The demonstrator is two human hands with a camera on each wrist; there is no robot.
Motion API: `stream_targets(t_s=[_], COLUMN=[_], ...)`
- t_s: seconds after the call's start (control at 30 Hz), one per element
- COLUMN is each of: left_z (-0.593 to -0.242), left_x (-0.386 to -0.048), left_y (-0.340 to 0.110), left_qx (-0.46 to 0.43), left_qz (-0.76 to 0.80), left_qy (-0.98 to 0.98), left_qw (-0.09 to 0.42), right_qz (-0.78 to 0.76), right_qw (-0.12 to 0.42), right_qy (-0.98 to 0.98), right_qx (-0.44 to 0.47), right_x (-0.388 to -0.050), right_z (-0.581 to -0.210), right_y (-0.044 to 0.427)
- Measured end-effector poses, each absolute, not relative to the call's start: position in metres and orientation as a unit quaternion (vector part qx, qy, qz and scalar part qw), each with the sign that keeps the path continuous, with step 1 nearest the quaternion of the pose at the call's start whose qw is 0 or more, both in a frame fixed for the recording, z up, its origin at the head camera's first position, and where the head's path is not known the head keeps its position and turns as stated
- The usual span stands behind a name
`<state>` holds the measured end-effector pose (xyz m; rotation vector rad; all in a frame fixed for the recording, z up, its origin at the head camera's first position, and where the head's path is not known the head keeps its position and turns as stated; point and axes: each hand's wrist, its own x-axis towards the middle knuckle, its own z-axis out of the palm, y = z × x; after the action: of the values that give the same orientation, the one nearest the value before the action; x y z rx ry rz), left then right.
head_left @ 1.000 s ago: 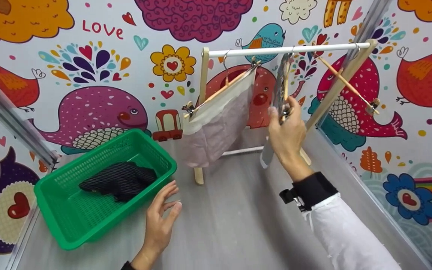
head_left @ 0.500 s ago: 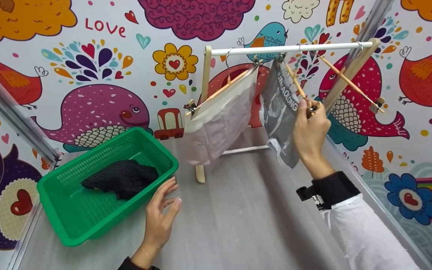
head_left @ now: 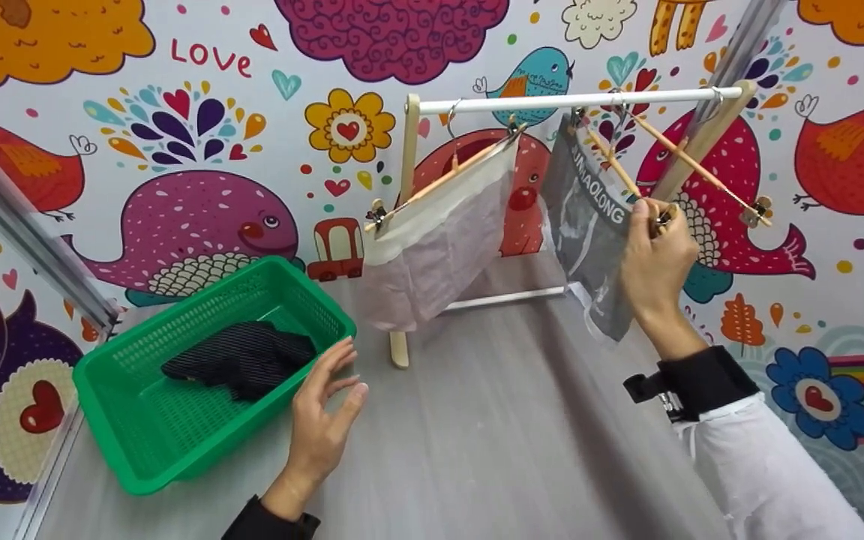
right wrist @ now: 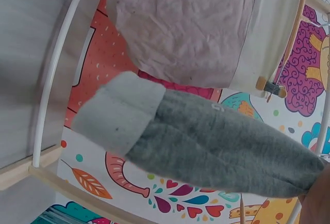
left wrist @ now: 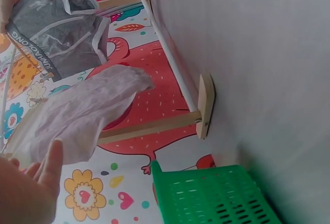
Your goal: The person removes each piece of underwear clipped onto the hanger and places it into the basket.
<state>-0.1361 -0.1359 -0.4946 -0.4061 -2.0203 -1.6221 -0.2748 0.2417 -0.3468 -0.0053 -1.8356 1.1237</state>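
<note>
- My right hand pinches the hanger by one end.
- My left hand spreads, holding nothing.
- Grey garment looks light, limp; I'd grip the stiff hanger.

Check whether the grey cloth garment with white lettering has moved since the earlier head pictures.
Yes. The grey garment has shifted rightward in the head view, judged against the fixed white top bar; the right hand holds its wooden hanger.

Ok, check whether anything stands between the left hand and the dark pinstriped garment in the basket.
Yes: the green basket's side wall stands between the left hand and the dark pinstriped garment. Nothing visible lies over the garment.
</note>
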Motion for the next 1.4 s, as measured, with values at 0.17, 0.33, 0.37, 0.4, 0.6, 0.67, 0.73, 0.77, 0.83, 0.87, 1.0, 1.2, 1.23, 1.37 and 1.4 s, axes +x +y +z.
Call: stream_targets(t_s=[0.17, 0.33, 0.37, 0.4, 0.6, 0.67, 0.73, 0.77, 0.83, 0.87, 1.0, 1.2, 1.23, 1.37, 1.4], left_z=[-0.49, -0.489, -0.489, -0.489, -0.486, -0.484, -0.481, -0.48, -0.477, -0.476, -0.472, -0.468, -0.467, -0.464, -0.463], left_x=[-0.141, -0.144, -0.144, -0.145, -0.146, -0.147, -0.148, -0.149, -0.15, -0.151, -0.152, -0.155, -0.156, -0.157, -0.157], left_y=[-0.136, -0.134, -0.134, -0.133, -0.133, -0.133, -0.132, -0.131, -0.13, -0.13, -0.127, -0.122, -0.121, -0.12, -0.12], left_qx=[-0.152, -0.166, -0.168, -0.17, -0.167, -0.169, -0.173, -0.175, -0.179, -0.179, -0.183, -0.191, -0.192, -0.192, -0.191], left_qz=[-0.591, -0.582, -0.581, -0.58, -0.58, -0.584, -0.587, -0.589, -0.59, -0.589, -0.585, -0.589, -0.591, -0.595, -0.594], left_qy=[-0.747, -0.745, -0.745, -0.745, -0.744, -0.74, -0.737, -0.735, -0.733, -0.734, -0.735, -0.73, -0.729, -0.727, -0.728], left_qw=[0.264, 0.279, 0.281, 0.282, 0.286, 0.287, 0.287, 0.286, 0.287, 0.287, 0.29, 0.288, 0.288, 0.284, 0.284], right_qz=[0.471, 0.486, 0.49, 0.491, 0.495, 0.501, 0.506, 0.513, 0.517, 0.518, 0.53, 0.559, 0.562, 0.571, 0.573], right_qw=[0.464, 0.469, 0.471, 0.474, 0.485, 0.487, 0.49, 0.489, 0.49, 0.49, 0.481, 0.449, 0.446, 0.432, 0.43], right_qy=[-0.75, -0.737, -0.734, -0.731, -0.721, -0.715, -0.71, -0.706, -0.702, -0.701, -0.698, -0.695, -0.695, -0.695, -0.695], right_qx=[0.004, 0.007, 0.009, 0.009, 0.011, 0.008, 0.005, 0.004, -0.002, -0.005, -0.019, -0.053, -0.055, -0.064, -0.064], right_x=[-0.274, -0.27, -0.269, -0.267, -0.259, -0.255, -0.251, -0.249, -0.244, -0.242, -0.235, -0.224, -0.223, -0.216, -0.215], right_z=[-0.34, -0.335, -0.335, -0.334, -0.335, -0.334, -0.334, -0.335, -0.336, -0.336, -0.34, -0.345, -0.346, -0.348, -0.349], right_y=[0.251, 0.256, 0.257, 0.258, 0.263, 0.265, 0.268, 0.27, 0.274, 0.275, 0.283, 0.294, 0.296, 0.304, 0.306])
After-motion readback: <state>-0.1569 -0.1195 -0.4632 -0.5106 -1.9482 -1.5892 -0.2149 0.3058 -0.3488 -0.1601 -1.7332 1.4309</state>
